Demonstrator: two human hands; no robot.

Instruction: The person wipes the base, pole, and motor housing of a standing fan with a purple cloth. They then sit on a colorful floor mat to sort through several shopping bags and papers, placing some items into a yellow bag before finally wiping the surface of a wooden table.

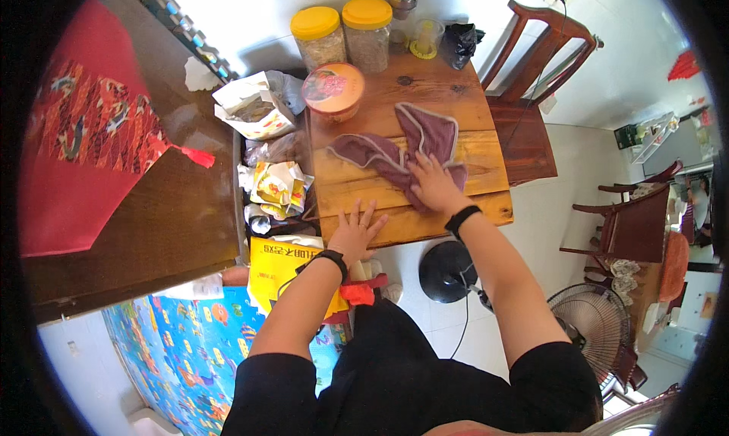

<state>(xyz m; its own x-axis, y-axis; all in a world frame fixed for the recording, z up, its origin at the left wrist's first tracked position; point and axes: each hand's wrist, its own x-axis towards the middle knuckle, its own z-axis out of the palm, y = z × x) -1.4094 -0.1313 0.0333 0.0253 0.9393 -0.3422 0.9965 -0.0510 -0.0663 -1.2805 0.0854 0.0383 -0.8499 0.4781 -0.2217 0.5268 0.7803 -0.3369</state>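
Note:
A purple cloth (386, 151) with a pale edging lies crumpled and spread on the wooden tabletop (478, 163). My right hand (435, 182) rests on the cloth's near part, palm down, pressing it to the wood; whether the fingers grip any fold cannot be made out. My left hand (356, 229) lies flat on the table's near left edge, fingers apart, holding nothing. A round tub (334, 92) with an orange printed lid stands beyond the cloth at the left. Two clear jars (367, 43) with yellow lids are at the back against the wall.
Beside the jars stand a clear plastic cup (427, 37) and a black plastic bag (461, 43). Bags and packets (277, 185) fill the gap towards a dark wooden cabinet (188, 208). A wooden chair (524, 111) adjoins the table's right side. A floor fan (592, 328) stands lower right.

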